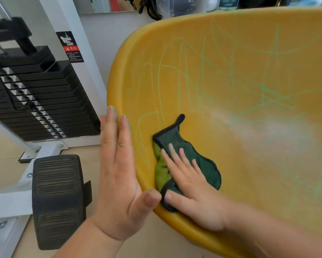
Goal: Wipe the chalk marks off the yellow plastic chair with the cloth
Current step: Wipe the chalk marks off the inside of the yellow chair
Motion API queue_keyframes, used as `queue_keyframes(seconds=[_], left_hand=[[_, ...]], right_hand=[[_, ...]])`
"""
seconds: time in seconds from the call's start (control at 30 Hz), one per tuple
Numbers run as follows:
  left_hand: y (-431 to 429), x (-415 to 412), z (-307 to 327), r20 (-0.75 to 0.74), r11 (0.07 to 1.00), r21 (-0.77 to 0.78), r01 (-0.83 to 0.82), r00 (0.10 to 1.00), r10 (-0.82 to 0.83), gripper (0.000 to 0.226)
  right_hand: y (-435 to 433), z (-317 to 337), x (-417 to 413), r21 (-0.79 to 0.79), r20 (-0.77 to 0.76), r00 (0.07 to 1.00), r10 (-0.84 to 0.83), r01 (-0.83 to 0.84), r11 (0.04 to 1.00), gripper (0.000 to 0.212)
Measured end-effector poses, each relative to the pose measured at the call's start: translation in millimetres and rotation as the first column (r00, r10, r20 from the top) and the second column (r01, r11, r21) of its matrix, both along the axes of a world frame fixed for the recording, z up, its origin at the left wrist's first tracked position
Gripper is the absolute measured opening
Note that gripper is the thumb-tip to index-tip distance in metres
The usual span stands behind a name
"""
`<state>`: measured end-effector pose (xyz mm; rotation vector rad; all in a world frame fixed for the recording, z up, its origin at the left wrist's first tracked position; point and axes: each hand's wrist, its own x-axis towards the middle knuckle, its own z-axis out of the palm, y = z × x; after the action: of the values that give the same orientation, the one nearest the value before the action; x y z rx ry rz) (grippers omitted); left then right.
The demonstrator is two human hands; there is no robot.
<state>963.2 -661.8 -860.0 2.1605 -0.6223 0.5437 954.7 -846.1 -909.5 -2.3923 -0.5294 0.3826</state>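
Observation:
The yellow plastic chair (249, 155) fills the right of the view, its shell tilted toward me. Green chalk marks (186, 79) cross its upper surface, and a pale smeared patch (272, 127) lies in the middle. A dark green cloth (206, 164) with a lighter green underside lies flat inside the shell near the left rim. My right hand (192, 185) presses on the cloth with spread fingers, thumb tucked under its edge. My left hand (119, 175) lies flat against the outside of the chair's left rim, thumb hooked over the edge.
A black weight stack (35, 97) in a white frame (76, 45) stands to the left. A black ribbed foot pedal (57, 198) sits on the light wooden floor just left of my left hand. Shelved clutter (175, 6) lies behind the chair.

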Motion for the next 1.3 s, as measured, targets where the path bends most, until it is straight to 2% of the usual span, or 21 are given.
queue_keyframes(seconds=[0.07,0.1,0.17,0.23,0.3,0.33,0.4,0.53,0.63,0.73,0.8,0.9,0.97,1.03,1.07,1.13,1.23,1.3], left_hand=[[-0.4,0.3,0.4,-0.005,1.0,0.003,-0.001,1.0,0.001,0.114],[-0.8,0.3,0.4,-0.009,1.0,0.015,-0.012,1.0,0.012,0.113],[-1.5,-0.5,0.5,-0.012,0.998,0.04,-0.053,0.998,0.054,0.108],[-1.3,-2.5,1.9,-0.017,0.994,0.061,-0.091,0.996,0.092,0.104],[-0.1,-6.0,2.9,-0.024,0.99,0.094,-0.101,0.994,0.104,0.105],[1.7,-7.4,3.0,-0.03,0.989,0.109,-0.1,0.994,0.104,0.106],[5.4,-9.7,3.4,-0.041,0.986,0.139,-0.093,0.994,0.1,0.109],[6.0,-11.5,2.3,-0.023,0.974,0.184,-0.131,0.99,0.137,0.111],[1.7,-12.2,3.8,-0.028,0.974,0.167,-0.152,0.987,0.159,0.115],[0.1,-12.3,4.8,-0.041,0.975,0.154,-0.163,0.984,0.171,0.116],[0.4,-12.1,4.5,-0.042,0.97,0.171,-0.175,0.982,0.185,0.116],[1.9,-12.9,2.9,-0.028,0.951,0.222,-0.214,0.974,0.226,0.114],[2.4,-15.0,2.6,-0.028,0.945,0.241,-0.223,0.971,0.236,0.114],[2.3,-16.3,2.3,-0.031,0.943,0.243,-0.228,0.97,0.243,0.114],[1.7,-16.2,2.2,-0.029,0.942,0.243,-0.231,0.969,0.245,0.114],[0.2,-15.7,1.2,-0.017,0.944,0.232,-0.233,0.97,0.243,0.111],[-3.1,-14.6,-0.4,0.006,0.951,0.191,-0.242,0.97,0.245,0.105],[-5.7,-14.0,-1.3,0.02,0.953,0.174,-0.248,0.968,0.248,0.103]], right_hand=[[-28.3,-12.7,8.6,-0.128,0.051,0.998,0.03,-0.023,0.991,0.088],[-44.8,-21.7,22.8,-0.216,0.085,0.996,-0.014,0.032,0.976,0.089],[-77.8,-37.0,59.2,-0.333,0.139,0.96,-0.245,0.278,0.901,0.097],[-98.9,-39.0,92.7,-0.379,0.129,0.854,-0.504,0.512,0.771,0.109],[-99.9,-36.4,107.9,-0.379,0.078,0.754,-0.652,0.627,0.681,0.112],[-91.2,-35.2,110.1,-0.364,0.052,0.734,-0.677,0.646,0.671,0.113],[-59.7,-30.4,103.8,-0.323,0.011,0.772,-0.635,0.604,0.729,0.114],[8.0,-9.3,38.4,-0.114,-0.033,0.954,-0.299,0.293,0.949,0.114],[10.7,9.2,-9.3,0.006,-0.081,0.993,-0.082,0.083,0.997,0.1],[-27.5,-3.0,-20.1,-0.095,-0.075,0.997,-0.032,0.024,0.995,0.082],[-66.4,-24.8,-2.3,-0.285,-0.003,0.989,-0.147,0.14,0.948,0.084],[-128.5,-43.7,39.8,-0.497,0.119,0.879,-0.462,0.456,0.738,0.109],[-149.3,-41.1,56.5,-0.531,0.097,0.781,-0.616,0.565,0.632,0.112],[-142.1,-38.9,63.3,-0.503,0.061,0.72,-0.691,0.62,0.602,0.115],[-127.4,-35.4,64.1,-0.491,0.037,0.717,-0.696,0.62,0.613,0.117],[-83.5,-30.1,54.8,-0.447,-0.028,0.781,-0.624,0.548,0.707,0.117],[-18.7,-15.8,14.1,-0.258,-0.101,0.934,-0.342,0.307,0.916,0.107],[-6.7,1.1,-15.5,-0.125,-0.157,0.975,-0.156,0.137,0.983,0.093]])
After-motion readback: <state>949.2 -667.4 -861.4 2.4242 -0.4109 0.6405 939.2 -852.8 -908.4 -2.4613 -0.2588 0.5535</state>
